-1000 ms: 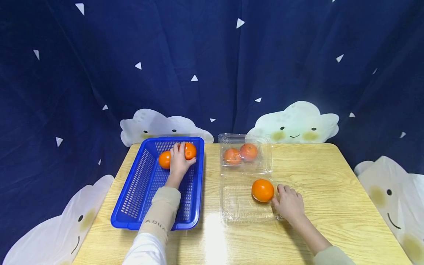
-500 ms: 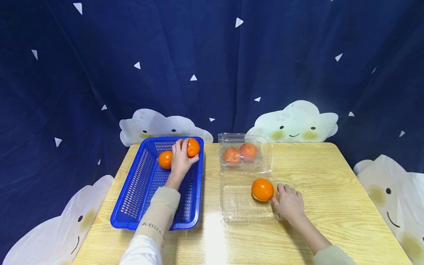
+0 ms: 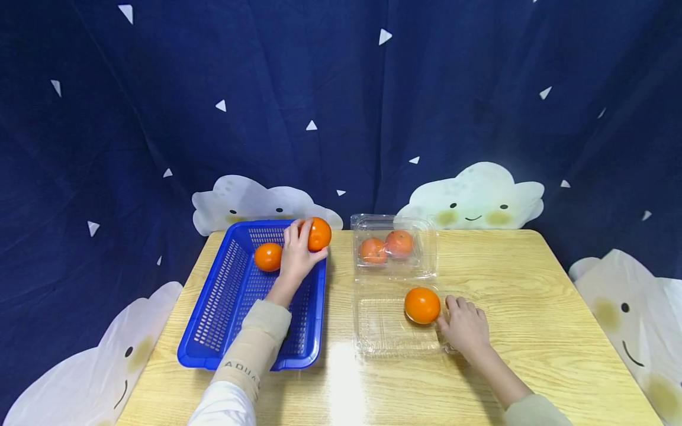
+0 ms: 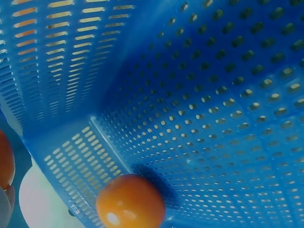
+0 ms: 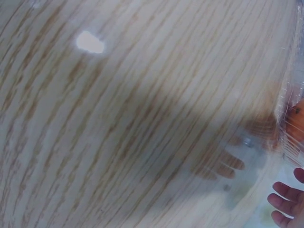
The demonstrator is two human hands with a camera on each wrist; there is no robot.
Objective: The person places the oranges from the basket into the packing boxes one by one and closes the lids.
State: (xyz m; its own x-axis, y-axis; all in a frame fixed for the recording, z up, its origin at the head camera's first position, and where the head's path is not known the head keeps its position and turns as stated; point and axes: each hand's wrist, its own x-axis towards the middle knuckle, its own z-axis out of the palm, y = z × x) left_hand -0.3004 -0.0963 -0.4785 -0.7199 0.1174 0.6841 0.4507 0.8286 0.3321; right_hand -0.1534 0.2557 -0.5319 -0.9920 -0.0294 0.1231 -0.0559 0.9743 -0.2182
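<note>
My left hand (image 3: 297, 253) grips a round, glossy orange fruit (image 3: 320, 234) above the far right corner of the blue plastic basket (image 3: 186, 337). In the left wrist view this fruit (image 4: 5, 160) shows only at the left edge. A second orange fruit (image 3: 268, 257) lies in the basket's far part. On the right, an open clear plastic clamshell box (image 3: 378, 328) has one orange fruit (image 3: 422, 305) in its near half. My right hand (image 3: 465, 327) is at the box's right edge beside that fruit, fingers relaxed and apart in the right wrist view; whether it touches the box I cannot tell.
Two fruits, a left one (image 3: 373, 251) and a right one (image 3: 399, 244), show through the clear far half of the box. Everything stands on a wood-grain table (image 3: 511, 272). A dark blue curtain (image 3: 341, 89) with cloud shapes hangs behind the table's far edge.
My left hand has lifted the gripped fruit and shifted it right, from inside the basket to above its right rim. The right hand and the box have stayed in place.
</note>
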